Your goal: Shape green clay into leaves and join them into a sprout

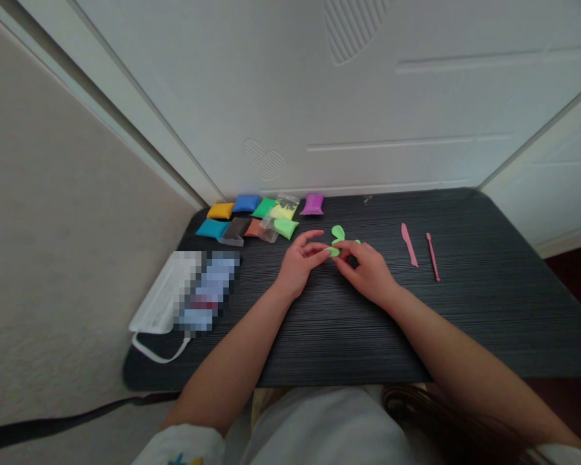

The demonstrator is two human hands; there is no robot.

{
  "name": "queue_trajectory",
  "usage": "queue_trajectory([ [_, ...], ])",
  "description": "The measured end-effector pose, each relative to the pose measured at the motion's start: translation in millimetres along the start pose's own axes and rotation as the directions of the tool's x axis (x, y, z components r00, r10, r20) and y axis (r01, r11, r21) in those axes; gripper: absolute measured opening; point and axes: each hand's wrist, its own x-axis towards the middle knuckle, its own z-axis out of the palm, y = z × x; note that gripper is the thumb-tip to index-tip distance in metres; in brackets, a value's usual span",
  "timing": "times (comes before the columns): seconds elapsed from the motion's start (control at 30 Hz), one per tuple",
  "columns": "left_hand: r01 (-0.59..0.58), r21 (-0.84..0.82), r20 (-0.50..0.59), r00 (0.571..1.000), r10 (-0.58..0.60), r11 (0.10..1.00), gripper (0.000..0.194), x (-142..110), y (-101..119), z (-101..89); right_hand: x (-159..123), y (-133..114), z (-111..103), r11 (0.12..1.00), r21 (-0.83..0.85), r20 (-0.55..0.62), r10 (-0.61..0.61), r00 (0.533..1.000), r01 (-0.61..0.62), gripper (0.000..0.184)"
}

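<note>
Between my two hands, over the middle of the dark table, is a small flattened piece of light green modelling clay (333,252). The thumb and fingers of my left hand (300,261) pinch its left side. My right hand (368,268) holds its right side between thumb and forefinger. Just beyond my fingertips lies another light green clay piece (337,232), rounded and leaf-like. A further bit of green shows behind my right hand's knuckles, mostly hidden.
Several packets of coloured clay (246,204) lie at the back left, with a purple packet (312,204) beside them. A pink plastic knife (409,245) and a thin pink tool (432,257) lie right. At left are a white power bank (157,297), a cable and a blurred phone (210,290).
</note>
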Motion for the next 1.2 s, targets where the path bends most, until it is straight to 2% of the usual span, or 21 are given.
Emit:
queue_trajectory([
  [0.17,-0.024,0.065,-0.055,0.998,0.028,0.998,0.045,-0.1,-0.7,1.7,0.0,0.8,0.5,1.0,-0.007,-0.009,0.01,1.0,-0.01,0.023],
  [0.3,-0.028,0.069,-0.043,0.999,0.031,0.997,0.048,-0.4,-0.8,1.4,0.0,0.6,0.6,1.0,-0.02,-0.028,0.005,1.0,-0.006,0.022],
  [0.53,-0.022,0.11,-0.064,0.997,0.029,0.994,0.041,-0.2,0.0,1.0,0.1,1.7,0.5,0.999,-0.052,-0.03,-0.011,0.999,0.01,0.022],
  [0.77,-0.014,0.112,-0.055,0.998,0.02,0.994,0.047,-0.2,0.0,1.0,0.9,1.1,0.4,0.997,-0.074,-0.02,-0.039,0.999,0.038,0.021],
  [0.93,-0.019,0.155,-0.075,0.997,0.031,0.988,0.042,-0.4,1.3,1.5,1.5,1.3,0.1,0.996,-0.08,-0.02,-0.044,0.999,0.043,0.021],
  [1.1,-0.022,0.136,-0.054,0.998,0.03,0.99,0.047,-0.8,2.2,2.1,1.0,1.1,-0.3,0.996,-0.075,-0.024,-0.044,0.999,0.042,0.021],
  [1.2,-0.02,0.139,-0.062,0.998,0.029,0.99,0.044,-1.1,2.1,1.3,1.0,0.7,-0.6,0.996,-0.078,-0.02,-0.044,0.999,0.043,0.022],
])
